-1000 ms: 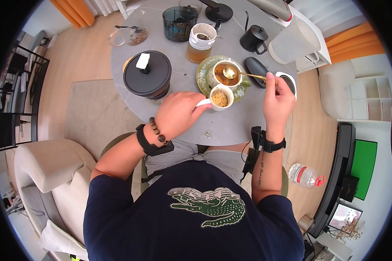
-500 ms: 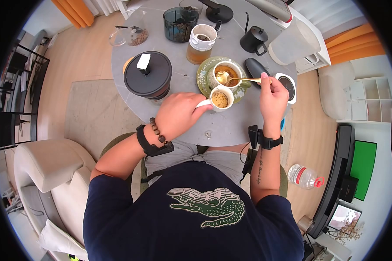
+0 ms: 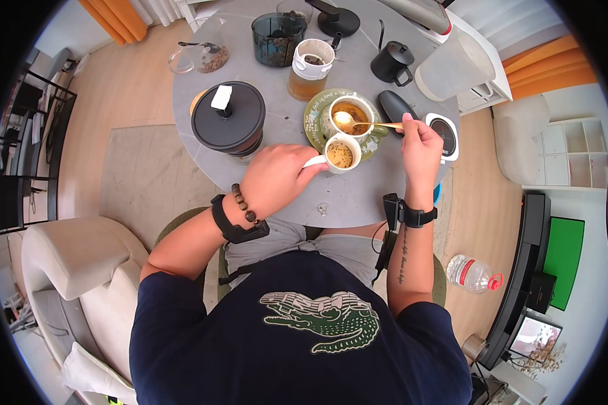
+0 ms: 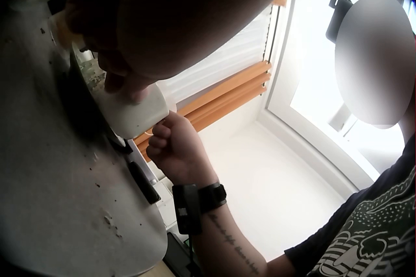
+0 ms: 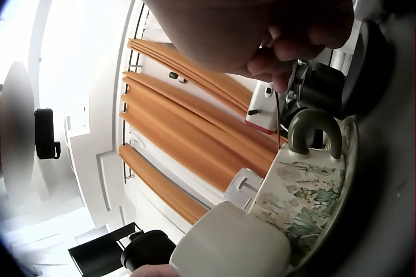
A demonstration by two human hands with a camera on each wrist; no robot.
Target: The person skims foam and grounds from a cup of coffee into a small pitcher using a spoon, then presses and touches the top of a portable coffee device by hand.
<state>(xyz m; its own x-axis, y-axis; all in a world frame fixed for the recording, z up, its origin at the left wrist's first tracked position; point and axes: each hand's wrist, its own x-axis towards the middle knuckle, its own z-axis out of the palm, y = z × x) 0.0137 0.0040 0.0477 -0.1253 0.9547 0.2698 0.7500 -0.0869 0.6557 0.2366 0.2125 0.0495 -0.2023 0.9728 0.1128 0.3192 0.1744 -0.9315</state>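
My left hand (image 3: 277, 172) pinches the handle of a small white cup (image 3: 348, 168) holding a speckled brownish drink. This cup stands out plain white in the left wrist view. Between thumb and fingers of my right hand (image 3: 423, 150) is the end of a gold spoon (image 3: 383, 125); its bowl dips into a larger teacup of amber liquid. Flower prints cover that teacup (image 5: 299, 189), and its handle (image 5: 318, 124) is green. Under it lies a green saucer (image 3: 313, 120) with white lettering. The small cup overlaps the saucer's near edge in the head view.
Left on the grey table (image 3: 297, 196) stands a black-lidded canister (image 3: 240, 115). Behind the saucer are a white-topped glass infuser (image 3: 311, 67) and a dark translucent container (image 3: 277, 44). Toward the right are a black kettle (image 3: 393, 62), a dark oblong object (image 3: 396, 106) and a scale (image 3: 444, 135).
My right hand has shifted slightly left, and the spoon's bowl has moved left and nearer me within the larger teacup. My left hand and the small cup have stayed almost still.
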